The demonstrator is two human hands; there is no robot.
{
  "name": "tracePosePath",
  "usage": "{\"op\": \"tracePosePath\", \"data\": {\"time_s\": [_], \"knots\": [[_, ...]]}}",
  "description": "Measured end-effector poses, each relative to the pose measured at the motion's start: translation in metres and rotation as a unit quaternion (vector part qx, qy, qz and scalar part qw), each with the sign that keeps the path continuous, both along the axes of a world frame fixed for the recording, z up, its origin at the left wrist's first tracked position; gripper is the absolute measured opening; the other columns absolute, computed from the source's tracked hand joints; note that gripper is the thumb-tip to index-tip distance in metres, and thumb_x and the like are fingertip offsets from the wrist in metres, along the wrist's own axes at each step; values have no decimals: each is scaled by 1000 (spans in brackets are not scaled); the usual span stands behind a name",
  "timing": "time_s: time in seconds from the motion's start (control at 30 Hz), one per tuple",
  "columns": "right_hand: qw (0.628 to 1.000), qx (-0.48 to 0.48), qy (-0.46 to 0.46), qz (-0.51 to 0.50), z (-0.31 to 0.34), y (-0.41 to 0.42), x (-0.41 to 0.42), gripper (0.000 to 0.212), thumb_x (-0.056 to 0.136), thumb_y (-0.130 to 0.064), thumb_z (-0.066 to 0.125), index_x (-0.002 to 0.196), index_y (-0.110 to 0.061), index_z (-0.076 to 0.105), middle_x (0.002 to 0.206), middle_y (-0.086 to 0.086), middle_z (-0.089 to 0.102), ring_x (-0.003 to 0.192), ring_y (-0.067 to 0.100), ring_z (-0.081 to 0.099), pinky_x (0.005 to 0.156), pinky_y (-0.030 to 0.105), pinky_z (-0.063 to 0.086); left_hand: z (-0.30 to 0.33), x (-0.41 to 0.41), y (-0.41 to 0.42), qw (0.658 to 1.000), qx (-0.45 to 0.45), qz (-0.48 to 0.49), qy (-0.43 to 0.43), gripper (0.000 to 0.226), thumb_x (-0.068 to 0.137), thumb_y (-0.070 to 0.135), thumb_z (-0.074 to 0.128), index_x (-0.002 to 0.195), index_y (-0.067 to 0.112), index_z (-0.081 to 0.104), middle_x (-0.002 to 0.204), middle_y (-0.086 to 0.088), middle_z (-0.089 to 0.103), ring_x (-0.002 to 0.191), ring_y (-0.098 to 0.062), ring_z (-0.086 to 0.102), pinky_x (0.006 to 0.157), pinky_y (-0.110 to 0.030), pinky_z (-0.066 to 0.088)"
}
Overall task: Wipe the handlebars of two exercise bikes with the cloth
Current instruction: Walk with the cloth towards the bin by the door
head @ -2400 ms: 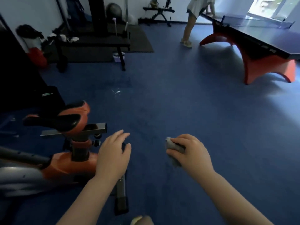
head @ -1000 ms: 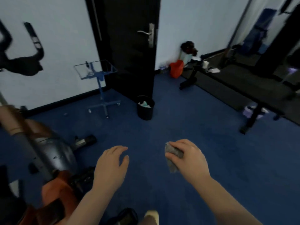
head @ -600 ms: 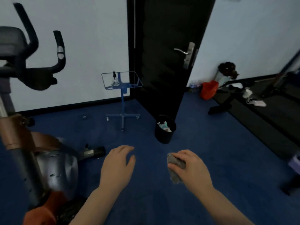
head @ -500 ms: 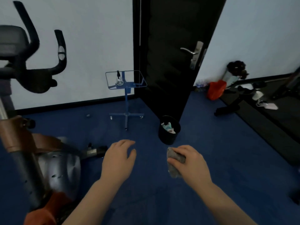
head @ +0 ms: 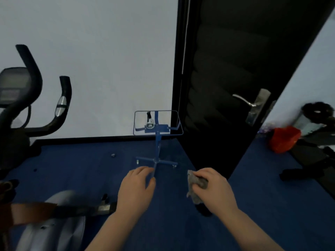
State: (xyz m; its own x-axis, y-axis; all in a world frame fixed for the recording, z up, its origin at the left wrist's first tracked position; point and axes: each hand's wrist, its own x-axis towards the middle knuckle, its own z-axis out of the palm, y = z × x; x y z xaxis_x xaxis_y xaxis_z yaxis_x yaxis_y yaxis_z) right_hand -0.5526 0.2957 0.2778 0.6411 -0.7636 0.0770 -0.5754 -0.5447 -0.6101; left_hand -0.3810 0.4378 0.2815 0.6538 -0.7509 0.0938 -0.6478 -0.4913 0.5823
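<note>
My right hand (head: 215, 191) is held out low in front of me, fingers curled round the grey cloth (head: 196, 187); the cloth is bunched in that grip, a crumpled end hanging out toward the left side of the fist. My left hand (head: 136, 192) is held just beside it, palm down, fingers relaxed and loosely spread, holding nothing; the two hands are apart, not touching.

Exercise bike (head: 36, 214) at far left, well apart from both hands; its black handlebars (head: 61, 105) rise up against the white wall (head: 99, 60), one grip with a silver band; a grey console (head: 12, 86) sits between the bars, blurred; lower down a brownish bar and a silver housing at the frame's bottom left.

Beyond my hands, a blue stand (head: 156, 142) on a cross base stands on the blue floor (head: 253, 205); right of it a black door (head: 235, 78) with a silver handle (head: 244, 101); something red (head: 282, 138) at far right by the wall, too blurred to identify.
</note>
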Motion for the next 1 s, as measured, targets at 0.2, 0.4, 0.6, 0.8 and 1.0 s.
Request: {"op": "tracePosePath", "data": {"time_s": [0.2,0.4,0.6,0.8,1.0], "knots": [[1000,8,-13,18,12,-116,63,29,80,-24,70,108,-23,67,102,-14,57,91,4,56,79,21,46,14,51,-88,999,-34,41,-5,30,92,29,51,120,25,60,127,10,57,117,-14,48,98,-31,41],[999,21,-23,39,-5,-190,157,30,80,-23,71,110,-23,67,103,-13,59,93,6,57,82,25,49,-7,136,-149,997,-14,79,6,33,91,27,51,124,23,57,131,7,56,122,-16,46,102,-33,38],[999,50,-9,11,-38,-251,260,26,80,-24,70,106,-21,68,102,-10,62,92,9,60,79,25,50,-39,250,-227,997,16,61,42,35,92,27,50,125,22,57,132,5,56,123,-17,47,101,-32,38],[997,73,37,-13,-69,-297,347,23,80,-26,70,103,-22,68,102,-8,63,90,8,59,77,26,51,-72,337,-289,995,72,36,52,35,91,24,50,125,19,57,134,2,55,123,-20,45,100,-32,37],[992,97,81,-10,-130,-346,410,25,81,-27,70,104,-19,66,104,-5,63,88,9,57,74,27,49,-128,381,-346,989,115,19,88,38,91,22,49,128,18,55,136,-1,52,125,-23,44,101,-35,37]]}}
